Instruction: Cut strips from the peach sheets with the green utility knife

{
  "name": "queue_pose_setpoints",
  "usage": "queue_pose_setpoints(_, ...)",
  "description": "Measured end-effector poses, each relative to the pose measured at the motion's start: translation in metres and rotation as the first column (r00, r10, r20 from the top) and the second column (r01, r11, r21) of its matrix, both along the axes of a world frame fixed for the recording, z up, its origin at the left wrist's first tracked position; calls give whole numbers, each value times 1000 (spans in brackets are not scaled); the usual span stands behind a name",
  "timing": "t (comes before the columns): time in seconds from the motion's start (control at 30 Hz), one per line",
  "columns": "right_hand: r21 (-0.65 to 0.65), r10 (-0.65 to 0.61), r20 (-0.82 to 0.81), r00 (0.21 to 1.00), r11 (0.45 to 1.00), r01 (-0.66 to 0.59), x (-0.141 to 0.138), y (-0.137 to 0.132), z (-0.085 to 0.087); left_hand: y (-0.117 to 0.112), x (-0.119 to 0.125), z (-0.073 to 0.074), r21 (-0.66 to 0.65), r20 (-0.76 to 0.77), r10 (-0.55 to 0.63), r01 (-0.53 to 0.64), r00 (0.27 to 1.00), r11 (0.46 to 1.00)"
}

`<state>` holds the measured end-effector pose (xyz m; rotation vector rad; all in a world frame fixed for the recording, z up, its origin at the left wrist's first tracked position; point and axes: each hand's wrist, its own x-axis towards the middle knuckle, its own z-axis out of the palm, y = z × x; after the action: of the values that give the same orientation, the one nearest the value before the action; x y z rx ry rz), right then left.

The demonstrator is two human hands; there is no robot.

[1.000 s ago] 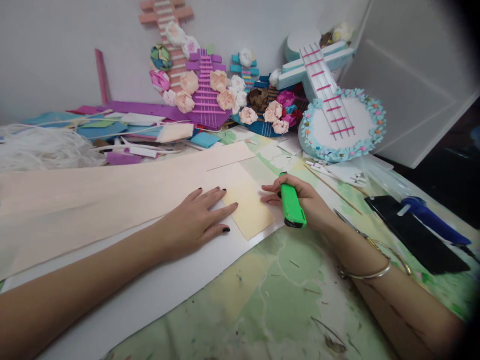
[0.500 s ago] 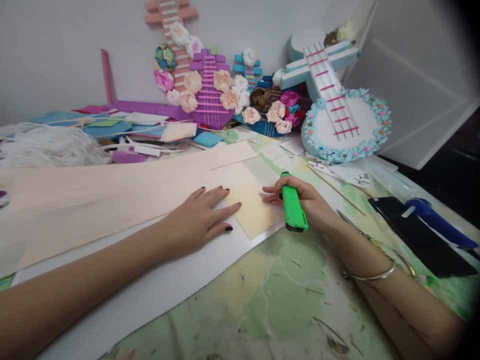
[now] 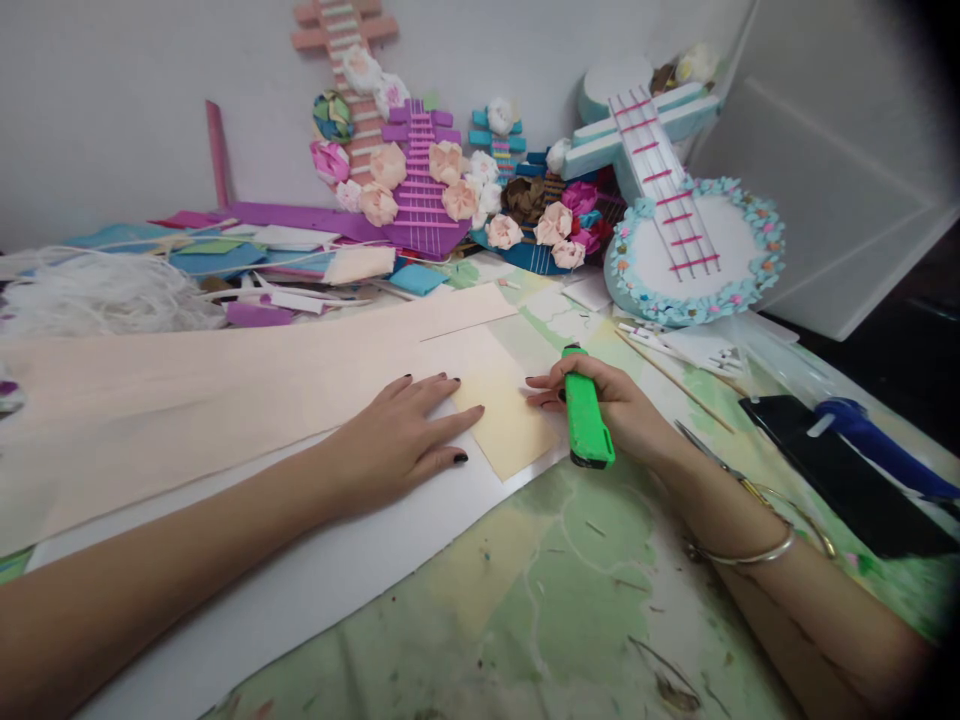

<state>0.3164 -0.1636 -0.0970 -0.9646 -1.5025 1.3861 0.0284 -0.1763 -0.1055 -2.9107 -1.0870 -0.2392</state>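
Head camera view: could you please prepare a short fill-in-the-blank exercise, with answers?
The right hand holds a utility knife with a ____ handle.
The left hand has its thumbnail painted ____.
The small sheet between both hands is ____.
In this view, the purple model guitar stands to the ____ of the flower-rimmed one.
Missing words: green; black; pale yellow; left.

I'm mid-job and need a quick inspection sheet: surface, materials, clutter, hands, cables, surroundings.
Surface: green patterned tabletop, smudged.
Materials: yellow paper over a white sheet; peach sheet alongside; green utility knife.
Clutter: scissors by the right wrist, wooden stick, coloured offcuts, tangled white string.
Left hand: spread flat, reaching the yellow paper's edge.
Right hand: gripping the knife beside the yellow paper.
Cables: no power cable I can confirm.
Surroundings: flower-decorated guitar models before a pale wall.
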Motion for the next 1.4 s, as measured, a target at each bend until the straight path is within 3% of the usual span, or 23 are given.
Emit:
queue_pose_setpoints(0.8,113,19,76,997,993,-28,1,1,-4,0,-2,-4,17,38,-8,8,999,1000)
queue_pose_setpoints(1.4,108,30,79,996,993,-39,1,0,-3,0,-2,-3,-14,47,6,-5,999,1000)
